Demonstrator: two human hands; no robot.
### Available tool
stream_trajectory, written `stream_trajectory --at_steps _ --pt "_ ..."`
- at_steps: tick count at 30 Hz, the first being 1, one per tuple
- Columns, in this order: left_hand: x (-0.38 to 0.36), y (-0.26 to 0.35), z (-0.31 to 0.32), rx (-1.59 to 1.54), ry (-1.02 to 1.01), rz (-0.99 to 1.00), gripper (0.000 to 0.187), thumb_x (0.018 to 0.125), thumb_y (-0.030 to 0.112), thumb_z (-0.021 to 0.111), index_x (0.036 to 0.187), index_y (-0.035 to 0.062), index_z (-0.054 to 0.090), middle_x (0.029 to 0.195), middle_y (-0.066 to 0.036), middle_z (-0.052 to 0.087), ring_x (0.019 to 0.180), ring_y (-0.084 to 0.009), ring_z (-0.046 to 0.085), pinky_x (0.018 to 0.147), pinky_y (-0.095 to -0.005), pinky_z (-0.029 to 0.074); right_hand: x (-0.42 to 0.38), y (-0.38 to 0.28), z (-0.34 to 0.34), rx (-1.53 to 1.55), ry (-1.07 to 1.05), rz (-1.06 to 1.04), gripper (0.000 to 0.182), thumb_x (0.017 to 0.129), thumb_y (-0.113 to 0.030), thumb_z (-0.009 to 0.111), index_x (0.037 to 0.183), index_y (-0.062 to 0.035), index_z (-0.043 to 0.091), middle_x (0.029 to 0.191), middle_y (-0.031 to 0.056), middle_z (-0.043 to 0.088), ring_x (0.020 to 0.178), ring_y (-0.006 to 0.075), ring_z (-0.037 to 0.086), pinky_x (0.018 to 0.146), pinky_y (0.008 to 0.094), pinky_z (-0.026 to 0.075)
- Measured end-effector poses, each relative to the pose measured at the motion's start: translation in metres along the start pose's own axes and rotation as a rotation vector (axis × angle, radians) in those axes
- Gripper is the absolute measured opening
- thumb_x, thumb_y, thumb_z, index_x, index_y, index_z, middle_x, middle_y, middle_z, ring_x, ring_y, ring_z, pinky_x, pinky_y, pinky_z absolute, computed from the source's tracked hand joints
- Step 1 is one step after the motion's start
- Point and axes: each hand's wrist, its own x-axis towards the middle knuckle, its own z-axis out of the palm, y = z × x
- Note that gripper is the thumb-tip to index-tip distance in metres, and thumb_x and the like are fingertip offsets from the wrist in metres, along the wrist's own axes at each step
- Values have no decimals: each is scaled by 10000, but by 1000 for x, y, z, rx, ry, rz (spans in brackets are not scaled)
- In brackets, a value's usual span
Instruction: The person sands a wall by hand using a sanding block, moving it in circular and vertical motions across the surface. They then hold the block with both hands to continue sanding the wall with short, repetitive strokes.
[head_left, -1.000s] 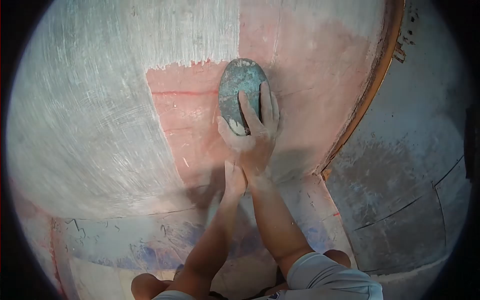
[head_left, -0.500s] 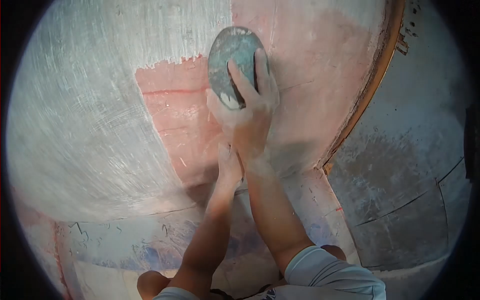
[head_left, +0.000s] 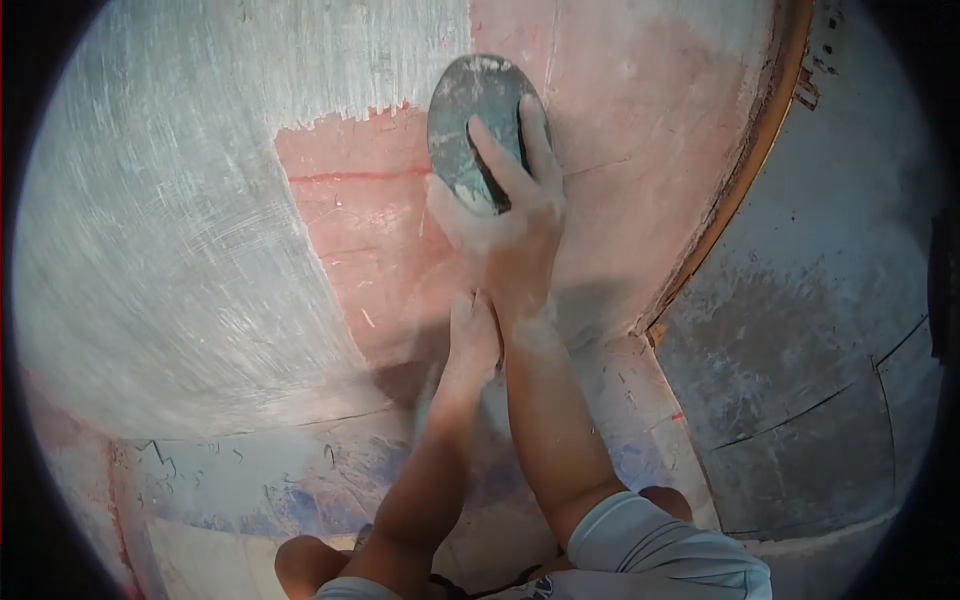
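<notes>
My right hand (head_left: pixel 515 205) grips a dusty, dark green oval hand block (head_left: pixel 470 95), which looks like a sanding block. Two fingers stretch over its top, and the thumb side lies at its left edge. The block is against a curved wall (head_left: pixel 370 230), over a red-pink part beside a scratched grey-white part. Close below, my left hand (head_left: pixel 474 338) is closed against the inner side of my right wrist. Its fingers are mostly hidden, so what it holds cannot be made out. Pale dust coats both hands.
An orange-brown edge strip (head_left: pixel 745 190) curves down the right side of the wall. Beyond it lies a grey, stained panel (head_left: pixel 800 330) with dark seams. A lower ledge (head_left: pixel 230 480) with bluish smears runs under the wall, near my knees (head_left: pixel 303 565).
Both hands and the oval sanding block have shifted slightly to the right across the wall. The right hand's grip on the block looks the same.
</notes>
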Motion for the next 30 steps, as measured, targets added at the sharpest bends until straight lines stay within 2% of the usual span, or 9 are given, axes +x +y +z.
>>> stream_trajectory --at_steps 2,6,8,12,15,18,19,26,30 --pt "5 -33 -20 187 19 259 320 1135 213 460 1213 -45 632 1132 -91 693 1002 -136 636 788 -319 540 -19 -2 -6 -54 -55 32 571 676 -153 908 1225 -60 783 1508 293 557 1327 482 586 1070 500 530" --pt "-20 -19 -14 225 -61 122 309 1132 197 443 1211 -37 629 1187 -108 679 1062 -130 611 808 -312 527 -38 0 -16 -42 -86 60 548 689 -138 892 1222 -66 785 1501 295 560 1340 488 578 1078 496 533" --pt "-1 -47 -23 -38 144 44 303 1133 190 434 1156 -30 642 1084 -98 697 963 -124 629 746 -310 530 -25 0 -11 -8 -80 69 541 689 -135 894 1213 -55 785 1498 296 563 1331 476 590 1072 488 539" --pt "19 -25 -9 128 50 154 299 1137 187 424 1138 -23 636 1034 -94 691 916 -132 639 723 -320 539 3 6 -1 -34 -13 -33 541 691 -139 894 1211 -42 782 1492 303 568 1317 451 612 1049 467 555" --pt "66 -90 -69 75 -164 -190 320 1128 170 431 1267 -35 634 1181 -110 700 1086 -179 655 905 -358 554 -4 5 1 -18 -28 4 561 695 -147 894 1234 -49 772 1517 301 545 1358 463 577 1060 481 545" --pt "1 -28 -8 -249 -15 118 338 1122 166 443 1326 -39 618 1187 -97 707 1099 -180 664 934 -351 550 -28 0 -13 -22 -108 87 576 687 -143 898 1241 -50 771 1517 303 544 1358 476 573 1063 490 544" --pt "-5 -29 -14 -72 -135 148 337 1123 152 434 1326 -44 618 1173 -78 702 1108 -174 656 954 -343 542 -32 3 -12 -3 -77 44 580 681 -148 903 1238 -52 773 1501 306 557 1335 486 588 1063 496 545" --pt "10 32 29 31 -96 85 345 1146 199 413 1227 -19 667 1132 -61 705 992 -135 645 836 -300 520 33 2 7 -18 0 -71 555 696 -175 900 1224 -55 779 1491 295 571 1321 463 603 1081 479 531" --pt "15 34 30 -101 -201 -3 350 1150 230 413 1204 5 675 1078 -45 690 952 -132 639 833 -284 510 43 -10 -9 -385 -97 -203 570 754 -299 875 1273 -93 765 1488 267 587 1293 437 611 1085 481 513"
